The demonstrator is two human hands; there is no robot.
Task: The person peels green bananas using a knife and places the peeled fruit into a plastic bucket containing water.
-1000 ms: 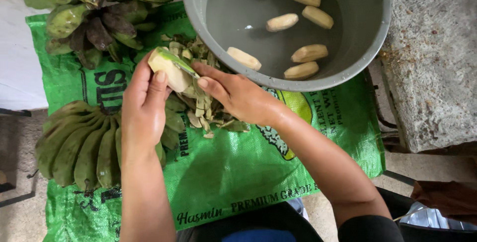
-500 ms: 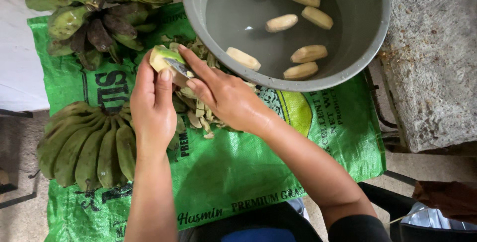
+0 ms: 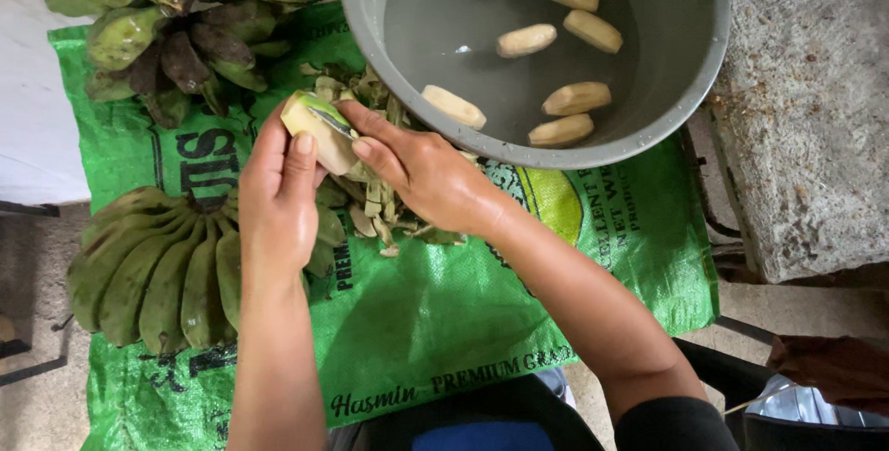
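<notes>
My left hand (image 3: 278, 196) holds a partly peeled green banana (image 3: 318, 129) above a pile of peels (image 3: 375, 196). My right hand (image 3: 421, 169) grips a small knife whose blade (image 3: 329, 120) lies against the banana's remaining green skin. Both hands work over a green woven sack (image 3: 417, 321) spread on the floor. Just beyond them stands a grey basin (image 3: 685, 90) of water with several peeled pale bananas (image 3: 574, 99) floating in it.
A hand of green bananas (image 3: 153, 270) lies on the sack at the left. Another darker, blotched bunch (image 3: 176, 20) sits at the top left. A rough stone slab (image 3: 806, 108) is at the right, and bare concrete floor lies around the sack.
The banana has been turned in my left hand, and my right hand with the knife has shifted slightly left along the skin. The basin and bunches have not moved.
</notes>
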